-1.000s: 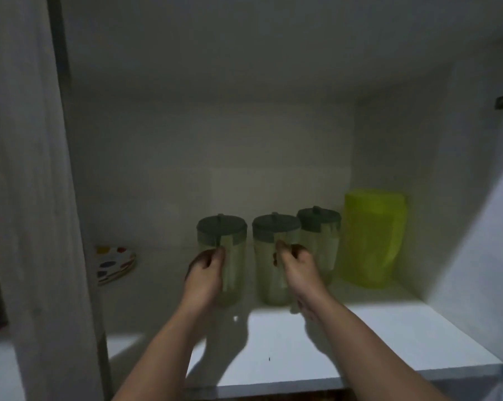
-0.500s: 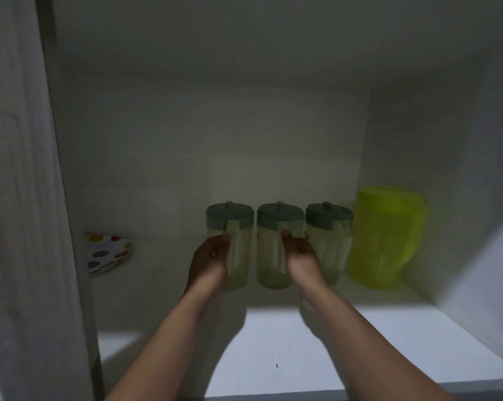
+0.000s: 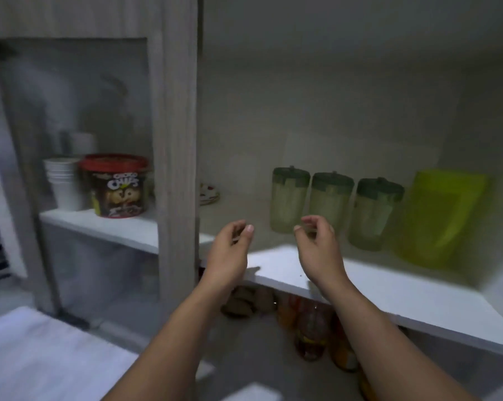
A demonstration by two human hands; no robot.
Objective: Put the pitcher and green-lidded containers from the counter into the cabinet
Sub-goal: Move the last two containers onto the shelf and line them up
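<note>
Three green-lidded containers [image 3: 290, 198] [image 3: 330, 202] [image 3: 374, 212] stand in a close row on the cabinet shelf [image 3: 389, 293], the yellow-green pitcher [image 3: 440, 218] just beside the right-hand one. My left hand [image 3: 230, 253] and right hand [image 3: 319, 250] hang in front of them, fingers loosely curled and holding nothing. I judge the stowing done; to finish cleanly I draw both hands straight toward me, clear of the shelf edge, without brushing the nearest container.

Yellow-green pitcher [image 3: 441, 215] (dark-green lids [image 3: 332, 180])
</note>
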